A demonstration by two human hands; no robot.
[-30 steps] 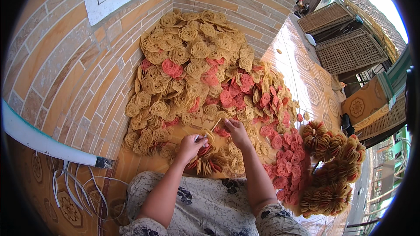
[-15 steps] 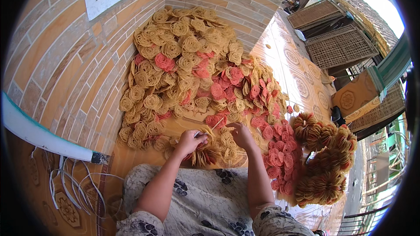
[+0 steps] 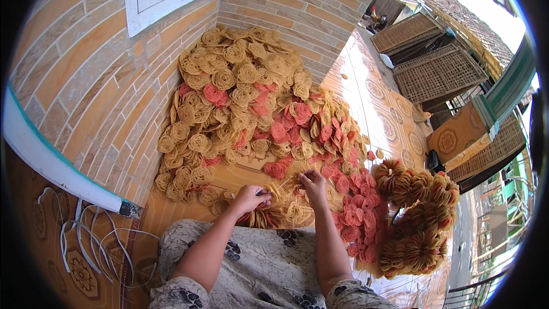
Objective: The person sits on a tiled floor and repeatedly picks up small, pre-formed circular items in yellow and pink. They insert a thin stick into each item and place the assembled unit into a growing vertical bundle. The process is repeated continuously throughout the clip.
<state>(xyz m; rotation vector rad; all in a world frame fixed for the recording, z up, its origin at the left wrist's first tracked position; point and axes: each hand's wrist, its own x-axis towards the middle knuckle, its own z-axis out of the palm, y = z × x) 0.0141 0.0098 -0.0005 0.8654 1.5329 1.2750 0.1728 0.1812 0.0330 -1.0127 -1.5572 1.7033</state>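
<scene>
My left hand [image 3: 253,199] is closed on a tan coiled cracker disc [image 3: 275,195] of thin, lacy strands. A thin pale strip [image 3: 283,183] sticks out from it toward my right hand [image 3: 314,187]. That hand is raised beside it, thumb and fingers pinched together; what they hold, if anything, is too small to make out. Just below my left hand, a bundle of tan and reddish discs [image 3: 262,218] stands packed on edge by my lap. Loose tan discs [image 3: 197,142] and pinkish-red discs [image 3: 359,213] lie spread around and in front of both hands.
A large heap of discs [image 3: 246,71] rests against the brick-tiled wall [image 3: 97,86]. To the right lie strung bundles of discs [image 3: 420,246]. White strips [image 3: 86,246] curl on the floor at the left. Woven racks [image 3: 440,74] lean farther right.
My right hand has moved slightly left and its fingers have come together near the pale strip. My left hand stays closed on the disc. The whole view has shifted a little.
</scene>
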